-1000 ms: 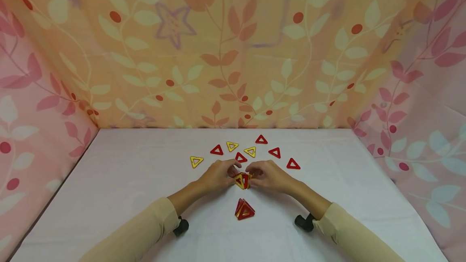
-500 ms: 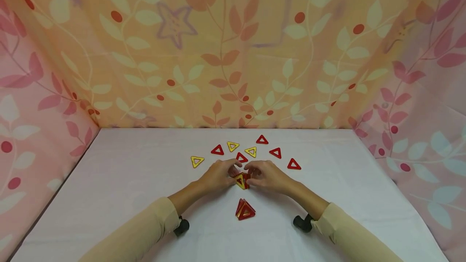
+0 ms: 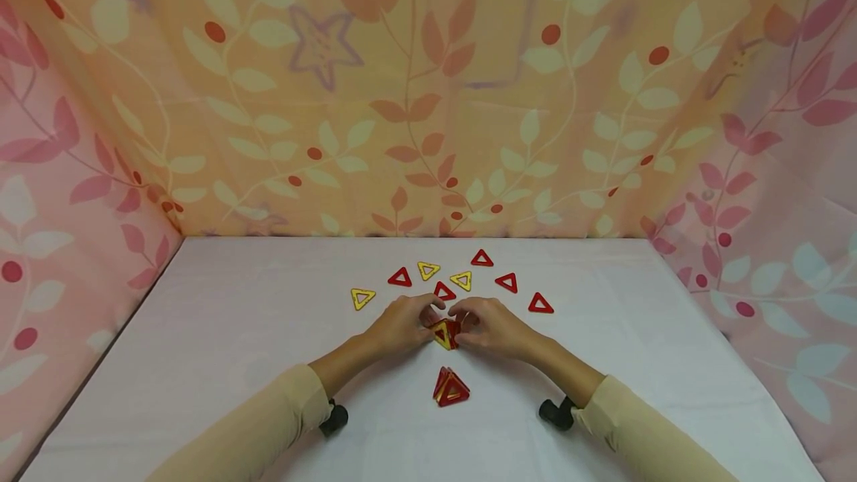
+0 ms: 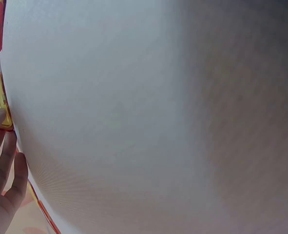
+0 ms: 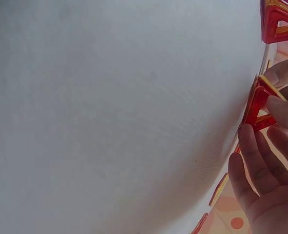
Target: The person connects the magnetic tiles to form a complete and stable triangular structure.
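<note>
Both hands meet around a small pyramid of triangular magnetic tiles standing on the white table, seen mid-table in the head view. Its yellow triangle tile [image 3: 443, 335] faces forward on the left, with my left hand [image 3: 399, 324] pinching it; the left wrist view shows the thumb on its face. Against the red triangle tile [image 5: 253, 106] on the other side, my right hand [image 3: 497, 326] holds its thumb, fingers behind. The pyramid's back is hidden. Nearer the front stands another pyramid [image 3: 452, 391] of red and yellow triangle tiles, touched by neither hand.
Loose triangle tiles lie flat in an arc behind the hands, among them a yellow one [image 3: 362, 299] at left and a red one [image 3: 541, 303] at right. A red tile [image 3: 443, 291] lies just beyond the fingertips. Patterned cloth [image 3: 415, 169] walls the back and sides.
My right hand's fingers have shifted slightly left, and the red tile now sits closer against the yellow one. The left hand and the front pyramid look unmoved.
</note>
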The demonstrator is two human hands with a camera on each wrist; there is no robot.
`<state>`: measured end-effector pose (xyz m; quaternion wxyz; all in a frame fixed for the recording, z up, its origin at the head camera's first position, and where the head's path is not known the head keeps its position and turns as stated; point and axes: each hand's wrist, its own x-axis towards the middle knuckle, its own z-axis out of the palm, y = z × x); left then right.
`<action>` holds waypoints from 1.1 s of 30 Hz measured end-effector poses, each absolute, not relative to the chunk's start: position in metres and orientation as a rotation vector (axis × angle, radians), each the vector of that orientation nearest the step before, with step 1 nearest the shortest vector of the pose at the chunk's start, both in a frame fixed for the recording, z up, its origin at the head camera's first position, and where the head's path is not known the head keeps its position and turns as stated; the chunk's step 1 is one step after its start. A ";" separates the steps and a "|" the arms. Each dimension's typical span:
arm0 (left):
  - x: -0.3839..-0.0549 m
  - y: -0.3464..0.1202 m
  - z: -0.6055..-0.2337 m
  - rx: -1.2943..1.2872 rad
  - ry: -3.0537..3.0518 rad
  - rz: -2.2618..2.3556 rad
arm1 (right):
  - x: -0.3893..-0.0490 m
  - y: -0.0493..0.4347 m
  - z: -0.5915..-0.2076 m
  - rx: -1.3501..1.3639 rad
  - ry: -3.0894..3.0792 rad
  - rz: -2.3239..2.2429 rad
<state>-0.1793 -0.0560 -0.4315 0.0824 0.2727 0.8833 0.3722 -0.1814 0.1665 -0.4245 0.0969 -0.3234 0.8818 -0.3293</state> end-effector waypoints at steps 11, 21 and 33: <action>-0.176 -0.058 -0.429 0.803 2.616 1.097 | -0.179 0.166 -0.425 -0.975 2.598 -0.977; -0.172 -0.059 -0.429 0.823 2.576 1.092 | -0.175 0.167 -0.422 -1.020 2.580 -0.946; -0.163 -0.063 -0.429 0.820 2.505 1.117 | -0.170 0.169 -0.424 -1.076 2.526 -0.964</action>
